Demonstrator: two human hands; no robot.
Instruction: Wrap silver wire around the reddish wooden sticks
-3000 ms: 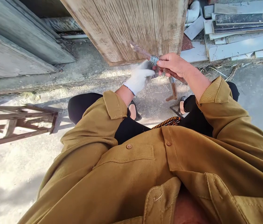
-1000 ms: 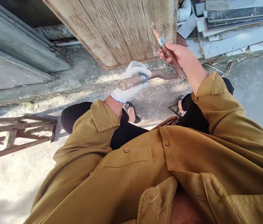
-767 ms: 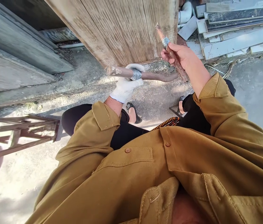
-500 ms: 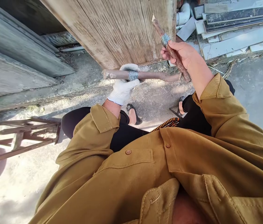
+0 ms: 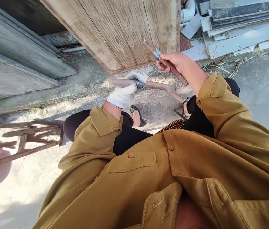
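Observation:
My left hand point(image 5: 126, 90), in a white knit glove, is closed round a long, slightly crooked wooden stick point(image 5: 157, 85) that lies roughly level across my view. Silvery wire point(image 5: 139, 83) is coiled round this stick at my gloved fingers. My bare right hand point(image 5: 172, 62) grips a shorter, darker stick point(image 5: 175, 72), tilted with its pale pointed tip toward the upper left. Around that one, just beyond my thumb, sits another wire coil point(image 5: 157, 54). The two sticks are apart, the shorter one above the right part of the longer.
A wooden plank panel point(image 5: 125, 35) stands just ahead. Boards and tiles point(image 5: 241, 35) are piled at the upper right beside a white pipe point(image 5: 188, 14). On the left is a wooden stool or rack point(image 5: 29, 136). My shoes point(image 5: 136, 116) rest on concrete.
My right hand has come down and left with the shorter stick. The longer stick has turned in my left hand, its right end now lower and its bend showing; gloved fingers now partly cover its wire.

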